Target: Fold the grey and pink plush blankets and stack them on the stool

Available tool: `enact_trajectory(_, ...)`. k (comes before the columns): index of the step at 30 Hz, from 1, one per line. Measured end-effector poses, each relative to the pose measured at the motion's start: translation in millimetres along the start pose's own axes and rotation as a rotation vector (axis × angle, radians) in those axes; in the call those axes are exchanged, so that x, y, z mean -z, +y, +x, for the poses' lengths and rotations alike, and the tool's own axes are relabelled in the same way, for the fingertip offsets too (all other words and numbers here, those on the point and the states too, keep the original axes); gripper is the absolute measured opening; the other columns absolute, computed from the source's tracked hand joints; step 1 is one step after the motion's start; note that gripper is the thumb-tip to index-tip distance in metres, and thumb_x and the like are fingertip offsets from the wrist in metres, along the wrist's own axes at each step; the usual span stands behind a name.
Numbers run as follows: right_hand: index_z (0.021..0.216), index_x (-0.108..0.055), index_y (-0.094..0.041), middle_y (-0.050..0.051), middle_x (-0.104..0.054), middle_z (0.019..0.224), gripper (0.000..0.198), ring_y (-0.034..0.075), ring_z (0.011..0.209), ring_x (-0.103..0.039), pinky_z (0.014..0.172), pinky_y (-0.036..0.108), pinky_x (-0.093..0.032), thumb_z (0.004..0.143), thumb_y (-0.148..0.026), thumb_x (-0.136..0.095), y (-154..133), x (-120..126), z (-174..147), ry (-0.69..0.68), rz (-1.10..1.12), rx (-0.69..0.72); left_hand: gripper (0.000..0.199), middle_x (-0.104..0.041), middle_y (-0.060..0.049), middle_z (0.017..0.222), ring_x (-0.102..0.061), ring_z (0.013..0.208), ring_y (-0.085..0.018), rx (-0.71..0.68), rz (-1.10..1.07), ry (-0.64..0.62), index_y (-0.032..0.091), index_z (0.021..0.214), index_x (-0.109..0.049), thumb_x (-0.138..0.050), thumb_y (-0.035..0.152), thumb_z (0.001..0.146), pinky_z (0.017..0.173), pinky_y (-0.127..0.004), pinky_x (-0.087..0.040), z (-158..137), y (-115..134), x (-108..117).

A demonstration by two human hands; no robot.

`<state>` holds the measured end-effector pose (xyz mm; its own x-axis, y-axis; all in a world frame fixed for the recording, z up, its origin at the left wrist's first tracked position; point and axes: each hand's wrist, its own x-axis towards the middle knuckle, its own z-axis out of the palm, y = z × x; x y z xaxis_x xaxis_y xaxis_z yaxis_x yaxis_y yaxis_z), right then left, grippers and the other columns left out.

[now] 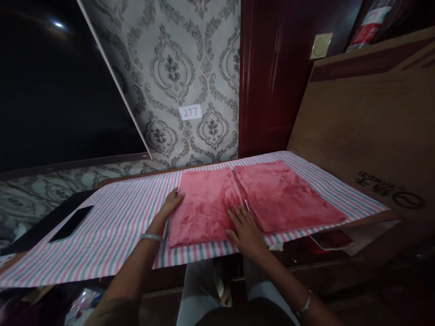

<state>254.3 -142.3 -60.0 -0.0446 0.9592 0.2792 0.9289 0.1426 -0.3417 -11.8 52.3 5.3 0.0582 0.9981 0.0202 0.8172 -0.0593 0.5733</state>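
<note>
Two flat, rectangular pieces of pink plush fabric, which look like cushion covers, lie side by side on a striped cloth [125,222]. My left hand [172,202] rests at the left edge of the left pink cover [200,203], thumb stretched over its border. Flat on the lower right part of that same cover lies my right hand [245,228], fingers spread, close to the gap between the two. The right pink cover [288,199] sits just beyond my right fingertips; a small pale tab, perhaps a zip pull, shows along its left edge. Neither hand grips anything.
A black phone [72,223] lies on the cloth at the left. Behind stand a large dark screen [64,90] and a patterned wall with a paper label [190,112] reading 277. A big cardboard box [367,122] borders the right side, with a plastic bottle [370,25] behind it.
</note>
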Motion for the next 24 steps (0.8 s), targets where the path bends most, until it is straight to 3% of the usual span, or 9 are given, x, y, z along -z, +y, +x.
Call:
enact_trajectory(2, 0.157, -0.033, -0.018, 0.011, -0.026, 0.164, 0.065, 0.028, 0.153, -0.017, 0.121, 0.052, -0.022, 0.098, -0.045, -0.039, 2.0, 1.0, 8.6, 0.015, 0.011, -0.01, 0.067, -0.067, -0.021, 0.126, -0.069, 0.11, -0.025, 0.061, -0.129, 0.02, 0.007, 0.149, -0.038, -0.055, 0.042, 0.095, 0.092, -0.036, -0.055, -13.6, -14.3, 3.4)
enact_trajectory(4, 0.157, -0.031, -0.015, 0.013, -0.025, 0.164, 0.066, 0.028, 0.153, -0.016, 0.122, 0.051, -0.021, 0.099, -0.044, -0.038, 5.6, 3.9, 21.7, 0.048, 0.018, -0.006, 0.072, -0.072, -0.017, 0.11, -0.073, 0.09, -0.022, 0.142, -0.383, 0.026, 0.007, 0.147, -0.041, -0.067, 0.042, 0.089, 0.081, -0.033, -0.058, -24.1, -21.0, 4.1)
enact_trajectory(6, 0.157, -0.031, -0.013, 0.015, -0.024, 0.164, 0.065, 0.029, 0.152, -0.018, 0.122, 0.051, -0.021, 0.099, -0.042, -0.037, 9.3, 7.0, 36.8, 0.066, 0.029, -0.014, 0.081, -0.074, -0.013, 0.103, -0.073, 0.083, -0.02, 0.221, -0.663, -0.005, 0.01, 0.145, -0.044, -0.08, 0.037, 0.078, 0.077, -0.032, -0.059, -32.0, -22.0, 3.4)
enact_trajectory(9, 0.155, -0.033, -0.009, 0.018, -0.025, 0.163, 0.065, 0.029, 0.151, -0.022, 0.121, 0.051, -0.024, 0.099, -0.042, -0.037, 13.2, 8.8, 55.7, -0.004, 0.035, -0.064, 0.093, -0.073, -0.013, 0.111, -0.073, 0.089, -0.021, 0.253, -0.849, -0.095, 0.016, 0.149, -0.04, -0.087, 0.029, 0.07, 0.079, -0.033, -0.06, -41.0, -18.1, 0.8)
enact_trajectory(12, 0.155, -0.034, -0.007, 0.017, -0.025, 0.163, 0.066, 0.027, 0.152, -0.019, 0.122, 0.046, -0.021, 0.099, -0.041, -0.038, 13.8, 8.6, 62.4, -0.109, 0.024, -0.093, 0.094, -0.07, -0.013, 0.122, -0.072, 0.098, -0.023, 0.195, -0.941, -0.157, 0.02, 0.15, -0.039, -0.087, 0.026, 0.069, 0.084, -0.033, -0.06, -48.2, -14.6, -2.7)
enact_trajectory(17, 0.155, -0.035, -0.009, 0.016, -0.025, 0.163, 0.065, 0.029, 0.153, -0.017, 0.123, 0.047, -0.016, 0.099, -0.041, -0.04, -4.0, 17.7, 47.3, -0.097, 0.013, -0.127, 0.083, -0.068, -0.012, 0.128, -0.072, 0.104, -0.025, 0.235, -0.984, -0.106, 0.023, 0.147, -0.043, -0.081, 0.025, 0.073, 0.087, -0.036, -0.06, -57.9, -8.3, -3.5)
enact_trajectory(22, 0.16, -0.022, -0.019, 0.014, -0.017, 0.166, 0.092, 0.031, 0.154, -0.01, 0.123, 0.052, -0.015, 0.086, -0.056, -0.062, -44.6, 13.1, 22.4, -0.132, 0.123, 0.181, 0.056, -0.074, -0.008, 0.117, -0.071, 0.106, -0.027, 0.195, -0.967, -0.088, 0.025, 0.133, -0.058, -0.071, 0.028, 0.078, 0.088, -0.039, -0.06, -66.0, 7.1, 3.4)
enact_trajectory(24, 0.161, -0.019, -0.024, 0.012, -0.01, 0.167, 0.101, 0.033, 0.154, -0.007, 0.123, 0.054, -0.013, 0.079, -0.057, -0.069, -55.5, 4.2, 16.3, -0.157, 0.144, 0.233, 0.05, -0.074, -0.007, 0.116, -0.068, 0.113, -0.028, 0.2, -0.917, -0.042, 0.025, 0.127, -0.063, -0.071, 0.028, 0.078, 0.091, -0.038, -0.059, -70.5, 8.7, 6.4)
